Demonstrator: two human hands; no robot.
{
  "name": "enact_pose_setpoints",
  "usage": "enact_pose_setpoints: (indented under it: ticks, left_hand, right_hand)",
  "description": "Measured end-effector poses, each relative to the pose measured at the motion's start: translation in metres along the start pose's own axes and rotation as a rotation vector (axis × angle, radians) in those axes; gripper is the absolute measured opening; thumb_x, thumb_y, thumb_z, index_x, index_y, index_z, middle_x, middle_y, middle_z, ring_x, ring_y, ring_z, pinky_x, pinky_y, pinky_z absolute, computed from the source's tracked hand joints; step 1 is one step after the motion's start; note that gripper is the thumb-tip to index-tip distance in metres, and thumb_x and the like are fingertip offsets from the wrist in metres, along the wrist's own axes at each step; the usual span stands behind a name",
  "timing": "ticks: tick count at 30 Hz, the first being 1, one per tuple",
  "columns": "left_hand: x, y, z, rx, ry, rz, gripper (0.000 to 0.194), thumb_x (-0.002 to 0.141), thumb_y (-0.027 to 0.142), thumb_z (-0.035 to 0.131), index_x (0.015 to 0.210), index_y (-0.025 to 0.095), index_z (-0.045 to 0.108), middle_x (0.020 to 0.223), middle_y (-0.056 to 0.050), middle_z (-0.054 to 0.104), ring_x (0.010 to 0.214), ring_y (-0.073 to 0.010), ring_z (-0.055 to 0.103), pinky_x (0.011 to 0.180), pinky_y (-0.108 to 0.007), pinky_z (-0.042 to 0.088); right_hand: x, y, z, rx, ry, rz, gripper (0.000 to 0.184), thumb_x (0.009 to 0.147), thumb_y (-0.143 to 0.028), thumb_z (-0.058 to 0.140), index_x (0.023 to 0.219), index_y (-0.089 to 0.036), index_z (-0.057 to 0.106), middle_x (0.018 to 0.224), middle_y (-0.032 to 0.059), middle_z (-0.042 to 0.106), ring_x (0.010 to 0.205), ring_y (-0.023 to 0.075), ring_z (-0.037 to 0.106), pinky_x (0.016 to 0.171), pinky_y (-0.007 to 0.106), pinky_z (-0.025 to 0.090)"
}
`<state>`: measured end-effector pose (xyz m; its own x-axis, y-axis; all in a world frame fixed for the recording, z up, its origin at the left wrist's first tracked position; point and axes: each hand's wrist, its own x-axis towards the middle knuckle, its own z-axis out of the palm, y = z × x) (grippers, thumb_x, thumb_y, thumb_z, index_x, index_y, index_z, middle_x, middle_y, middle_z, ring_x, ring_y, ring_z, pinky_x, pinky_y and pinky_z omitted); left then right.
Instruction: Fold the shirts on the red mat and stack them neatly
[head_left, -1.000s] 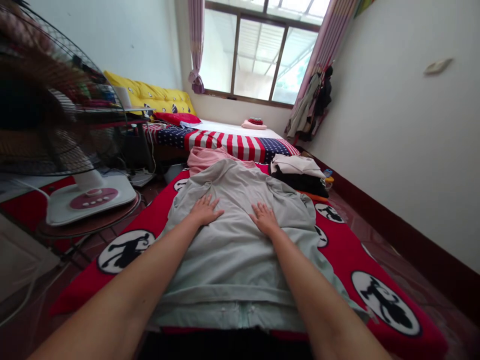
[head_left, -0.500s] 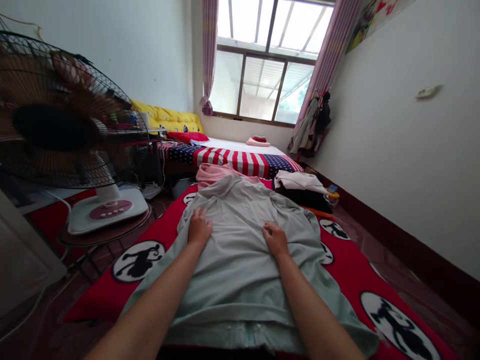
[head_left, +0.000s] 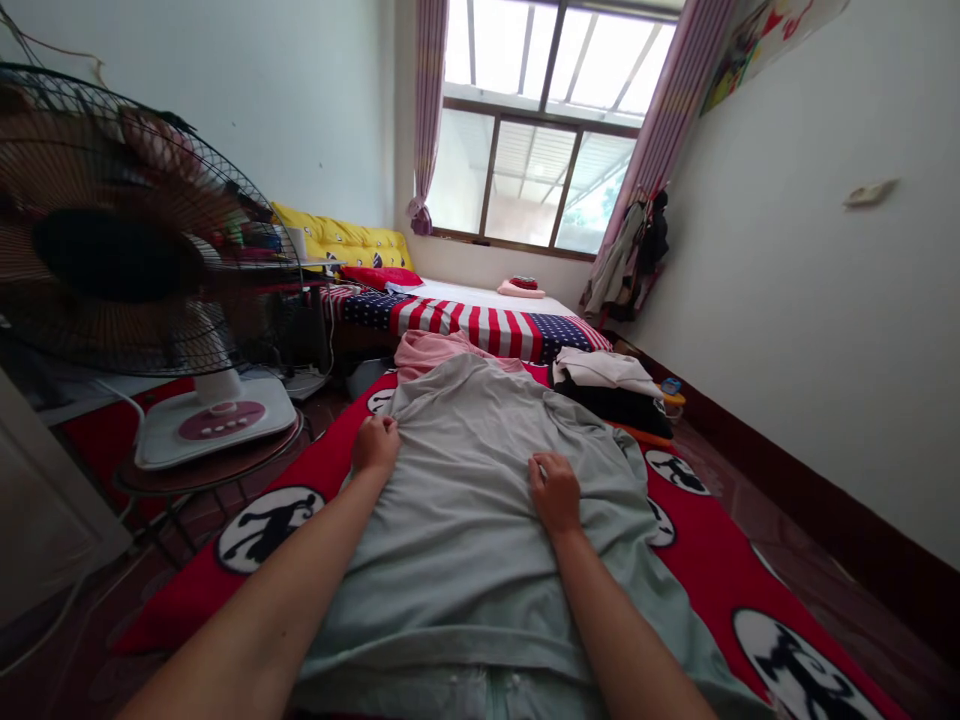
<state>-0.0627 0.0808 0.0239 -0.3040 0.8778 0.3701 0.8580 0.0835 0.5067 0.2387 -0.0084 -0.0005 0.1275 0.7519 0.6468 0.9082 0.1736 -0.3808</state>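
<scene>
A pale grey-green shirt (head_left: 465, 500) lies spread flat on a red mat (head_left: 712, 560) printed with black-and-white roundels. My left hand (head_left: 375, 445) is at the shirt's left edge, near the sleeve, with its fingers curled and pinching the cloth. My right hand (head_left: 555, 492) rests on the middle right of the shirt, fingers bent and gathered on the fabric. A pink garment (head_left: 427, 348) lies under the shirt's far end.
A standing fan (head_left: 120, 250) on a white base (head_left: 217, 420) is close on the left. A folded stack of white and dark clothes (head_left: 611, 385) sits at the mat's far right. Beyond it is a bed with a flag-pattern cover (head_left: 480, 325), then a window.
Both hands went from lying flat with fingers spread to curled on the cloth. My left hand slid out to the shirt's left edge. The camera tilted up slightly.
</scene>
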Motion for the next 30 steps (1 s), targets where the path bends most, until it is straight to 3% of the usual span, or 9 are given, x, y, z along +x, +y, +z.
enact_pose_setpoints:
  ticks: [4, 7, 12, 15, 17, 22, 27, 30]
  left_hand:
    - [0.007, -0.009, -0.003, 0.023, 0.026, -0.05, 0.033, 0.09, 0.025, 0.037, 0.104, 0.012, 0.065, 0.104, -0.018, 0.065, 0.097, -0.0284, 0.061, 0.082, -0.037, 0.048]
    - [0.008, -0.007, -0.004, 0.038, -0.006, -0.011, 0.028, 0.087, 0.019, 0.042, 0.098, 0.011, 0.067, 0.102, -0.019, 0.064, 0.096, -0.0311, 0.061, 0.08, -0.04, 0.048]
    - [0.001, 0.036, -0.005, 0.014, 0.0, 0.188, 0.032, 0.082, 0.01, 0.043, 0.106, 0.011, 0.065, 0.119, -0.02, 0.056, 0.118, -0.0351, 0.049, 0.095, -0.046, 0.042]
    - [-0.007, 0.064, 0.005, -0.068, -0.1, 0.343, 0.033, 0.083, 0.01, 0.042, 0.105, 0.014, 0.066, 0.113, -0.013, 0.062, 0.109, -0.0259, 0.056, 0.096, -0.036, 0.044]
    - [-0.014, 0.07, 0.017, -0.089, -0.179, 0.375, 0.032, 0.083, 0.012, 0.044, 0.104, 0.017, 0.068, 0.109, -0.008, 0.066, 0.103, -0.0206, 0.06, 0.094, -0.03, 0.046]
    - [-0.029, 0.05, 0.041, -0.12, -0.257, 0.404, 0.036, 0.082, 0.019, 0.052, 0.115, 0.015, 0.064, 0.123, -0.009, 0.062, 0.114, -0.0196, 0.057, 0.102, -0.027, 0.042]
    - [-0.031, 0.039, 0.048, -0.168, -0.244, 0.39, 0.04, 0.085, 0.021, 0.048, 0.123, 0.015, 0.059, 0.128, -0.009, 0.059, 0.12, -0.02, 0.053, 0.106, -0.03, 0.038]
    - [-0.032, 0.041, 0.049, -0.186, -0.248, 0.388, 0.037, 0.084, 0.021, 0.049, 0.118, 0.016, 0.062, 0.126, -0.009, 0.06, 0.118, -0.0208, 0.054, 0.106, -0.03, 0.038]
  right_hand:
    - [0.0, -0.003, -0.002, -0.007, 0.042, -0.021, 0.026, 0.094, -0.028, 0.04, 0.091, -0.018, 0.064, 0.096, 0.0081, 0.066, 0.097, 0.0206, 0.055, 0.09, 0.03, 0.04]
    - [0.0, -0.004, -0.002, -0.042, 0.015, -0.021, 0.027, 0.095, -0.028, 0.039, 0.089, -0.019, 0.064, 0.093, 0.0076, 0.066, 0.095, 0.0206, 0.055, 0.087, 0.029, 0.04]
    - [-0.001, -0.009, 0.001, -0.078, -0.084, -0.019, 0.028, 0.095, -0.031, 0.041, 0.09, -0.018, 0.066, 0.091, 0.0074, 0.066, 0.094, 0.0208, 0.055, 0.086, 0.028, 0.039]
    - [-0.001, -0.009, 0.001, -0.041, -0.09, 0.01, 0.03, 0.095, -0.033, 0.041, 0.091, -0.018, 0.066, 0.093, 0.0082, 0.066, 0.096, 0.0214, 0.055, 0.088, 0.029, 0.038]
    - [0.0, -0.008, 0.001, -0.021, -0.087, 0.037, 0.032, 0.095, -0.034, 0.039, 0.091, -0.018, 0.066, 0.094, 0.0091, 0.066, 0.097, 0.022, 0.055, 0.089, 0.03, 0.038]
    - [0.001, -0.002, 0.0, 0.042, -0.038, 0.13, 0.036, 0.094, -0.037, 0.036, 0.091, -0.017, 0.066, 0.095, 0.0102, 0.068, 0.097, 0.0225, 0.057, 0.089, 0.031, 0.041]
    - [0.005, 0.016, 0.001, 0.043, 0.049, 0.327, 0.05, 0.094, -0.036, 0.021, 0.105, -0.013, 0.064, 0.098, 0.0128, 0.07, 0.088, 0.0218, 0.063, 0.076, 0.032, 0.048]
    - [0.022, 0.034, -0.007, -0.001, 0.047, 0.4, 0.051, 0.092, -0.03, 0.02, 0.113, -0.009, 0.061, 0.097, 0.0129, 0.07, 0.079, 0.0205, 0.066, 0.067, 0.03, 0.05]
